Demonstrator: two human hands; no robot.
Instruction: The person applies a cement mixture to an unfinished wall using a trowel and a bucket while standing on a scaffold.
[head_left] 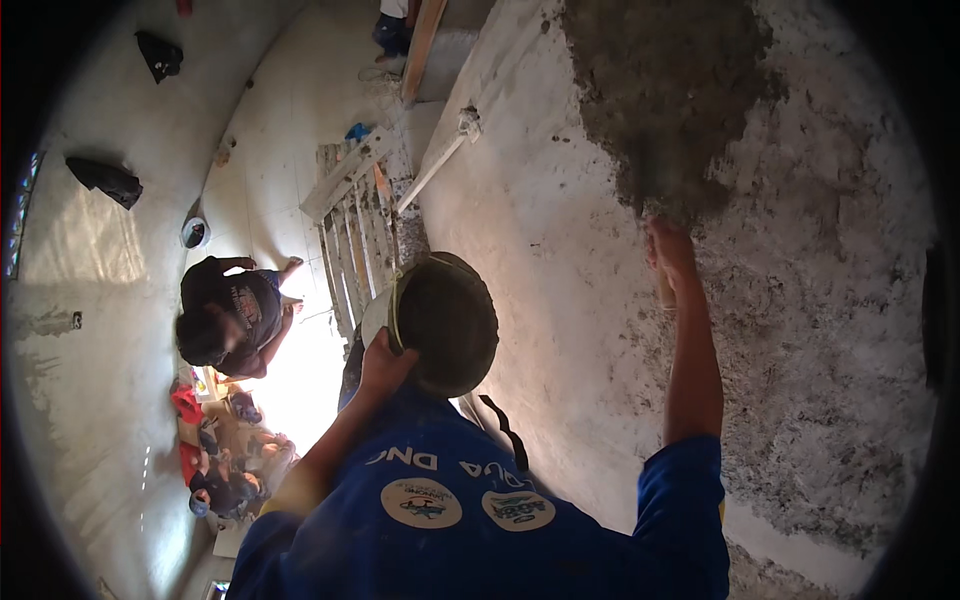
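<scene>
At bucket rim (394,308), left fingers (380,343) clamped; right fingers (652,240) curled near dark wall patch (675,110), grip unclear.

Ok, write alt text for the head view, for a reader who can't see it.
Someone in a blue shirt grips a bucket by its rim with the left hand, the right hand at the lower edge of a dark grey patch on a pale, stained wall. To the left are a slatted wooden frame and several other people.
</scene>
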